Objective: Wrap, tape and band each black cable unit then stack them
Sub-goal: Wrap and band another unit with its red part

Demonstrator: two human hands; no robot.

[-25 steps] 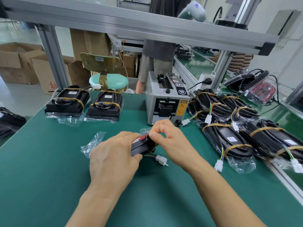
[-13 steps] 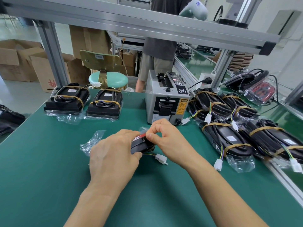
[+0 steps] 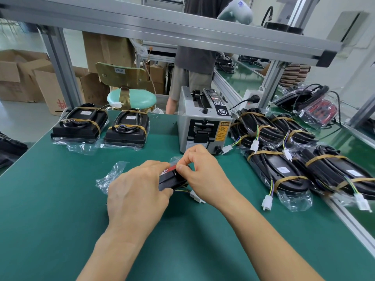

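On the green bench mat (image 3: 60,209), seen from the head camera, a black cable unit (image 3: 170,179) is held up on edge between the two hands, near the middle of the bench and in front of the grey tape dispenser (image 3: 204,126); the left hand (image 3: 138,191) is wrapped over the unit's left part, fingers curled across the top and thumb under the near edge, so that most of the body is hidden; the right hand (image 3: 203,171) is closed at the unit's upper right end, thumb and fingers pinching at a red strip and the clear film there; whether tape is between the fingertips cannot be told. A clear plastic bag (image 3: 110,175) is seen trailing out to the left of the left hand, lying on the mat; a white connector (image 3: 196,196) on coloured wires is seen below the right hand, resting on the mat. At the far left, two banded units (image 3: 101,126) are set side by side, each crossed by tan rubber bands; to the right of the dispenser a row of banded units (image 3: 284,159) in film is laid, overlapping, white plugs hanging toward the near edge. Beyond the aluminium frame (image 3: 182,31) a green stool (image 3: 132,98), cardboard boxes (image 3: 30,78) and a standing person (image 3: 192,63) are visible.
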